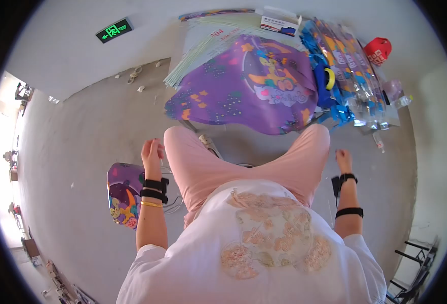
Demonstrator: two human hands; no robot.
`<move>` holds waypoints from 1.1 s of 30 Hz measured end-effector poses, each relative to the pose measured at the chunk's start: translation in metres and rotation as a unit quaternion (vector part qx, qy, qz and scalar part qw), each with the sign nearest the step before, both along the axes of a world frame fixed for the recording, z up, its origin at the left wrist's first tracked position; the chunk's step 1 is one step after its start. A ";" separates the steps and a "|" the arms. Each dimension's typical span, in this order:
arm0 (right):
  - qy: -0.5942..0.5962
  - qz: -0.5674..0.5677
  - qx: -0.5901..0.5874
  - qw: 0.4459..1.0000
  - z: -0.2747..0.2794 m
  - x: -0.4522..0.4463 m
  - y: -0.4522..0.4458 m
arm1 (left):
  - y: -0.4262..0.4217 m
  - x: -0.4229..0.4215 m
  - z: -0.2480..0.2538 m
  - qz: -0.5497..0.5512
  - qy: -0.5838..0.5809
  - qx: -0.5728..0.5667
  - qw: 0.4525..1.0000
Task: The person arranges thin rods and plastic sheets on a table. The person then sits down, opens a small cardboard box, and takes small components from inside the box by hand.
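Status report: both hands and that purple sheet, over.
Left hand by left knee, right hand by right knee, nothing seen in either. Purple printed sheet lying ahead, past the knees. Yellow tape roll by its right edge.

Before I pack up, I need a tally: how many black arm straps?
4: two straps on the left forearm, one at the right wrist, another on the right forearm.

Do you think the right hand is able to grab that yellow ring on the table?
Probably yes. The right hand is beside the right knee, and nothing seems to cover the yellow ring. It would likely need a forward stretch.
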State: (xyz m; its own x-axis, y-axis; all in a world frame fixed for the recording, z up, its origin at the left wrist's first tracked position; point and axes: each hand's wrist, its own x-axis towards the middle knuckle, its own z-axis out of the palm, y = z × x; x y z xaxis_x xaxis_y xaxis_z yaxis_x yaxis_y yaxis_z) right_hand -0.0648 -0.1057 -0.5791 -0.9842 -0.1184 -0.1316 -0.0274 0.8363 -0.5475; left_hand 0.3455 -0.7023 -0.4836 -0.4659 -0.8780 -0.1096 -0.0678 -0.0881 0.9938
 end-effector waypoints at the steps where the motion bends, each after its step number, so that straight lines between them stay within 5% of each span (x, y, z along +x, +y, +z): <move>1: 0.050 0.001 -0.029 0.998 0.023 -0.008 -0.017 | 0.008 -0.015 0.019 -0.010 0.028 -0.015 0.999; 4: 0.141 0.051 -0.109 0.983 0.086 -0.005 -0.074 | 0.035 -0.048 0.051 -0.113 0.030 -0.066 0.991; 6: 0.158 0.118 -0.169 0.966 0.113 0.016 -0.113 | 0.045 -0.070 0.035 -0.203 -0.018 -0.236 0.950; 10: 0.076 0.191 -0.219 0.954 0.125 0.064 -0.166 | 0.088 -0.093 0.036 -0.321 -0.165 -0.336 0.870; 15: -0.019 0.221 -0.257 0.941 0.119 0.096 -0.205 | 0.100 -0.112 0.016 -0.376 -0.190 -0.264 0.868; 17: -0.080 0.243 -0.231 0.939 0.122 0.111 -0.218 | 0.107 -0.117 0.008 -0.449 -0.190 -0.334 0.807; 21: -0.180 0.295 -0.147 0.927 0.112 0.122 -0.236 | 0.115 -0.124 -0.003 -0.554 -0.247 -0.301 0.736; 27: -0.128 0.523 -0.031 0.842 0.080 0.122 -0.241 | 0.120 -0.135 -0.013 -0.633 -0.212 -0.252 0.701; 33: -0.233 0.520 -0.003 0.822 0.086 0.129 -0.241 | 0.115 -0.141 -0.004 -0.679 -0.226 -0.219 0.664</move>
State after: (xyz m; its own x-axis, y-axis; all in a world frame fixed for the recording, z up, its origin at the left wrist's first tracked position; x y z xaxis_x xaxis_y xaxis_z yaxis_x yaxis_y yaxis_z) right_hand 0.0645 -0.3464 -0.4927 -0.1931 -0.8657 -0.4619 -0.5116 0.4905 -0.7054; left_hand 0.2050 -0.5875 -0.4880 -0.8669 0.3230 -0.3798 -0.0895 0.6486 0.7559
